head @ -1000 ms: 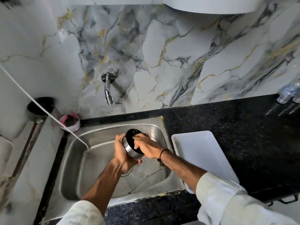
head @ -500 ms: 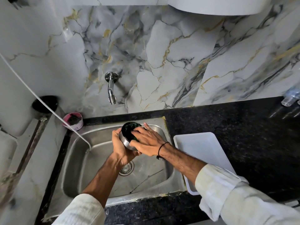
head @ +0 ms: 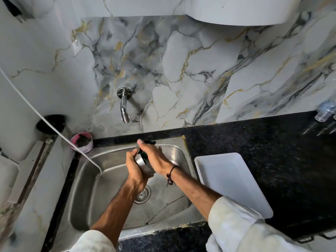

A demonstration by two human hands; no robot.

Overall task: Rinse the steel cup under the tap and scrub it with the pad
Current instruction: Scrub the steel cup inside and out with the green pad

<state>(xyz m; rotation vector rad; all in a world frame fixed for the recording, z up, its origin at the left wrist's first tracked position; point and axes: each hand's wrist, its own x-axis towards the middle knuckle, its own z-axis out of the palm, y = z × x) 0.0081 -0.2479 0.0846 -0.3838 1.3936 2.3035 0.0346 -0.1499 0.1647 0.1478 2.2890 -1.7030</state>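
Observation:
My left hand (head: 135, 167) grips the steel cup (head: 144, 164) from the left, holding it tilted above the steel sink (head: 87, 197). My right hand (head: 156, 157) lies over the cup's mouth and presses the dark green pad (head: 148, 142) against it; only an edge of the pad shows past my fingers. The chrome tap (head: 124, 104) sticks out of the marble wall above and slightly left of the cup. I see no water running from it.
A pink tub of dark scrubbers (head: 82, 141) sits at the sink's back left corner. A white hose (head: 54, 129) drops into the basin's left side. A white tray (head: 232, 182) lies on the black counter (head: 272, 151) right of the sink. The drain (head: 142, 194) is below my hands.
My hands and the cup have shifted slightly back toward the wall. The right hand has turned over the cup's mouth, hiding most of the pad and the cup's inside.

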